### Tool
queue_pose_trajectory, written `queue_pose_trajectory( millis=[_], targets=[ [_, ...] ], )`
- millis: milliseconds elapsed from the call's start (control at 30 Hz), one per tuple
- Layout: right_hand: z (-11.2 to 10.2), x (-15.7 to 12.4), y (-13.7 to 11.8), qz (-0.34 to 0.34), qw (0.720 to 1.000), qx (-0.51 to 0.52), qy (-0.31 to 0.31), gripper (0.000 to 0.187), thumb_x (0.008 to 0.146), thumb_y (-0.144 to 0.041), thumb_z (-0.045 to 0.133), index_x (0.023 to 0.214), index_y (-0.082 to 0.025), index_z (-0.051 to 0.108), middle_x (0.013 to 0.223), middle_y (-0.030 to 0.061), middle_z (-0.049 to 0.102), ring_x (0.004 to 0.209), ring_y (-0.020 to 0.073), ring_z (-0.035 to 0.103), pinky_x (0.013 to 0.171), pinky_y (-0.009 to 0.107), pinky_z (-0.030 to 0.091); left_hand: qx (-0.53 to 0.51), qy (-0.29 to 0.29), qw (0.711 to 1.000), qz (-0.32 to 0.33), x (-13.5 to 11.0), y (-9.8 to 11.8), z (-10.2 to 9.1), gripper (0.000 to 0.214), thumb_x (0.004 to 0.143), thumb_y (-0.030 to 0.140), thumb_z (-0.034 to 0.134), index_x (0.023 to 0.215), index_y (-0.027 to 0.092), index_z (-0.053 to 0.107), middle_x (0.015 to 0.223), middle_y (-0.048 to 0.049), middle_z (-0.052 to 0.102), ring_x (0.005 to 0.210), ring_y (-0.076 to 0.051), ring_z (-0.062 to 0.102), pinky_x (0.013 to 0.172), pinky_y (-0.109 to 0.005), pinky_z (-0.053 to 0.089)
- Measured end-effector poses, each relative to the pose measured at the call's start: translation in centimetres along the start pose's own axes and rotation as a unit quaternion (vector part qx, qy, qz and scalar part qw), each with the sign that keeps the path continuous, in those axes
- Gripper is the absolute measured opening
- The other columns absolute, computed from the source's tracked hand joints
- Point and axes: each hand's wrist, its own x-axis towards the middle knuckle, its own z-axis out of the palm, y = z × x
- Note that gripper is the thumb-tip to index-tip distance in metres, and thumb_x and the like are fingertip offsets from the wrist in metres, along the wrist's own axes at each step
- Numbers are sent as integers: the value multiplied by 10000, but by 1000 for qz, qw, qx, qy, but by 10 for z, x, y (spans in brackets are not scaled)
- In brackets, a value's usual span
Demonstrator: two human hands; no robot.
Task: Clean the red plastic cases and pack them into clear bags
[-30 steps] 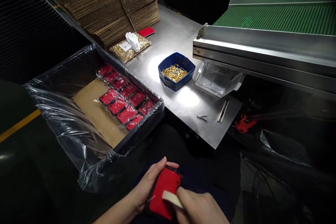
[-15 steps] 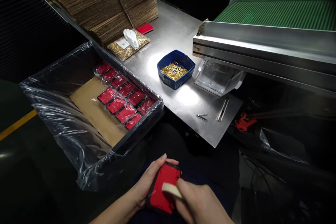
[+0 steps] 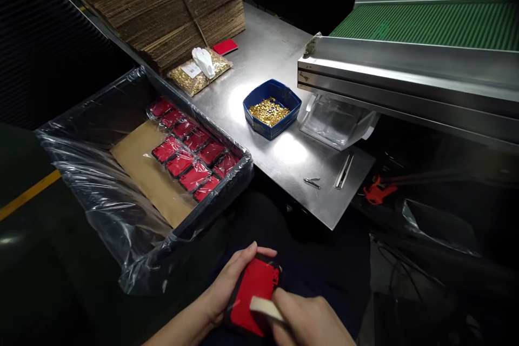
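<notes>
Low in front of me, my left hand (image 3: 230,281) is wrapped round a red panel with a black edge (image 3: 252,289), which looks like a phone case. The cut-outs at its upper right corner show. My right hand (image 3: 310,313) pinches a flat cream-coloured strip (image 3: 265,307) and holds it over the lower part of the red face. What the strip is made of I cannot make out, and the fingers hide its far end. Several similar red and black pieces in clear bags (image 3: 194,175) lie in rows in the plastic-lined bin (image 3: 243,165) on my left.
On the metal table (image 3: 284,170) stand a blue box (image 3: 270,132) of small gold-coloured parts, clear bags (image 3: 334,121), nippers (image 3: 312,182) and a utility knife (image 3: 344,171). Stacked cardboard (image 3: 194,5) rises behind. A green conveyor (image 3: 425,24) overhangs the right side.
The cream strip and my right hand have slid slightly down the red face. My left hand keeps its hold on the case.
</notes>
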Motion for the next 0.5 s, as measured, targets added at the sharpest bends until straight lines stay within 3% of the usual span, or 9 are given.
queue_pose_trajectory(
  millis=[100, 233, 367, 500],
  targets=[
    [-5, -5, -1, 19, 999, 34, 26, 76, 1000, -222, 481, 939, -264, 494, 880, -39, 728, 679, 123, 695, 583, 206, 423, 0, 0, 1000, -6, 2, -1, 3, 596, 951, 649, 568, 1167, 123, 745, 1082, -196, 779, 898, -274, 730, 819, -358, 552],
    [-4, -11, 2, 24, 999, -1, 25, 120, 950, -172, 523, 885, -263, 479, 765, -70, 706, 588, 117, 679, 500, 221, 361, -19, -4, 999, -29, 3, -1, 9, 611, 926, 665, 592, 1158, 121, 748, 1061, -194, 780, 791, -243, 723, 758, -342, 555],
    [-3, -10, 4, 20, 999, -5, 36, 69, 1009, -234, 476, 947, -262, 493, 859, -43, 731, 651, 119, 694, 554, 203, 410, 10, 15, 1000, -5, 2, 0, 11, 589, 918, 659, 617, 1105, 121, 768, 982, -165, 781, 816, -245, 718, 755, -323, 550],
    [0, -7, 9, -1, 997, -72, 38, 157, 875, -133, 594, 879, -258, 499, 742, -84, 729, 542, 118, 693, 447, 263, 283, 36, 30, 999, 1, 1, 2, 12, 655, 878, 723, 631, 1094, 121, 774, 978, -171, 787, 796, -247, 715, 753, -337, 556]
  ],
)
